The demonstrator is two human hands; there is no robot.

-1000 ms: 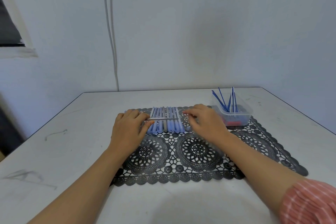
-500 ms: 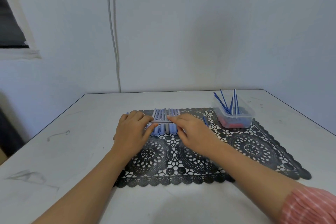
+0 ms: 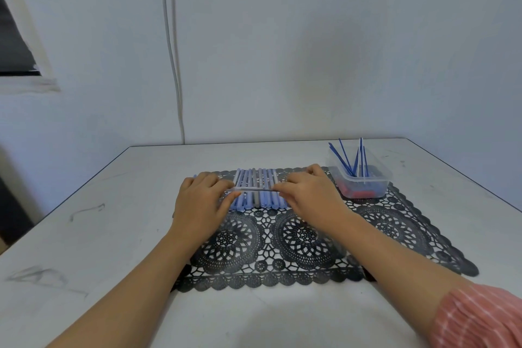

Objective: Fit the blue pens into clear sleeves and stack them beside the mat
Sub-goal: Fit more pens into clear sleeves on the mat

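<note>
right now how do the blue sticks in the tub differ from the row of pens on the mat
The blue sticks are thin and dark blue; the row of pens is thicker, pale blue and grey. The sticks lean upright in the clear tub at mixed angles; the row lies flat and parallel on the black mat. The left hand and right hand pinch a held pen across the row; the sticks are untouched. Both are slender and blue.

You're pinching a clear sleeve [image 3: 254,191] between your left hand [image 3: 202,200] and right hand [image 3: 308,195], holding it crosswise over the row of sleeved pens [image 3: 254,178] lying on the black lace mat [image 3: 395,223]. Blue pens [image 3: 346,157] are leaning in the clear tub [image 3: 378,178] to your right.
</note>
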